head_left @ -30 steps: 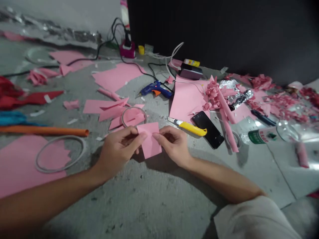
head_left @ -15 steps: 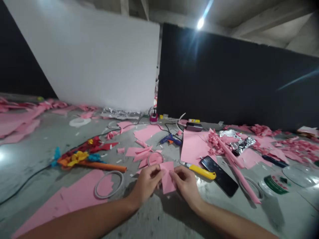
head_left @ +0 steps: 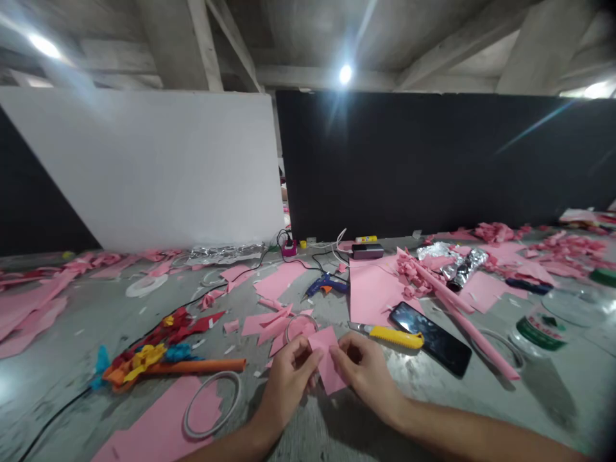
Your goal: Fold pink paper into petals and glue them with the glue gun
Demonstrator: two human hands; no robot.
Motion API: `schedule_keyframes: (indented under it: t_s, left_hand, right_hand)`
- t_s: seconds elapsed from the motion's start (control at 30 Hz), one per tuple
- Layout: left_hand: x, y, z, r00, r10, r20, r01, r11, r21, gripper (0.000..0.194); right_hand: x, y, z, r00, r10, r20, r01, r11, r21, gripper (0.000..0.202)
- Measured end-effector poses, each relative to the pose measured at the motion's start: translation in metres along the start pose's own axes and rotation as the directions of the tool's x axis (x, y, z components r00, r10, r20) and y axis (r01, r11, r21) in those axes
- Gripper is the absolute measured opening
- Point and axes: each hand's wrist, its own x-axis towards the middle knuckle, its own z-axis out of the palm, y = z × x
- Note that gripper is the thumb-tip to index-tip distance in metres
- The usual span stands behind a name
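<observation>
A small rectangle of pink paper (head_left: 328, 359) is held up between both hands, slightly tilted. My left hand (head_left: 291, 372) pinches its left edge with the thumb in front. On the opposite edge, my right hand (head_left: 364, 366) is closed in a similar pinch. Just right of that hand lies a yellow utility knife (head_left: 392, 336), its end resting over a black phone (head_left: 436, 343). A blue glue gun (head_left: 327, 284) sits beyond the hands. Cut pink scraps (head_left: 269, 327) and a ring of tape (head_left: 212, 405) are near my left hand.
Paper flowers on an orange stem (head_left: 197, 366) lie at left. A rolled pink paper tube (head_left: 486, 343), a clear plastic bottle (head_left: 539, 330) and foil (head_left: 466, 268) are at right. White (head_left: 183, 167) and black boards (head_left: 423, 167) stand behind. A black cable (head_left: 52, 420) crosses the floor.
The camera view has tilted up, showing more ceiling. The pink paper has turned a little in my fingers, both hands still pinching it.
</observation>
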Motion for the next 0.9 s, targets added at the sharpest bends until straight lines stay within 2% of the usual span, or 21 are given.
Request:
schedule_keyframes:
  t_s: [0.13,0.2,0.3,0.37,0.5,0.63,0.77,0.9]
  left_hand:
    - [-0.002,0.008,-0.002,1.000,-0.014,-0.020,0.015,0.999,0.039,0.054]
    - [-0.003,0.012,-0.002,1.000,-0.002,-0.019,0.003,0.999,0.045,0.047]
    - [-0.004,0.014,-0.002,1.000,-0.022,-0.007,0.022,1.000,-0.019,0.039]
    - [-0.006,0.014,-0.003,0.999,-0.032,-0.009,0.032,0.998,-0.058,0.035]
    - [-0.008,0.014,-0.003,0.999,-0.038,0.033,0.040,0.996,-0.084,0.026]
    - [-0.007,0.012,-0.003,0.999,0.002,0.039,0.002,0.995,-0.101,0.022]
    - [-0.005,0.010,-0.004,0.999,0.017,0.034,-0.014,0.996,-0.087,0.017]
    - [-0.008,0.012,-0.003,0.999,-0.015,0.037,0.018,0.995,-0.099,0.016]
  right_hand:
    - [-0.004,-0.007,-0.005,0.999,-0.019,0.033,0.019,1.000,-0.014,0.036]
    - [-0.005,-0.012,-0.010,0.990,-0.074,0.117,0.074,0.997,0.003,0.032]
    - [-0.001,-0.017,-0.017,0.950,-0.186,0.252,0.155,0.978,0.140,0.030]
    - [0.003,-0.017,-0.019,0.946,-0.167,0.277,0.115,0.974,0.195,0.030]
    - [0.008,-0.015,-0.020,0.937,-0.031,0.349,-0.068,0.961,0.268,0.024]
    - [0.008,-0.015,-0.020,0.906,0.066,0.417,-0.199,0.938,0.284,0.034]
    - [0.008,-0.014,-0.017,0.913,0.124,0.388,-0.254,0.917,0.306,0.045]
    - [0.008,-0.013,-0.014,0.904,0.173,0.391,-0.305,0.901,0.307,0.043]
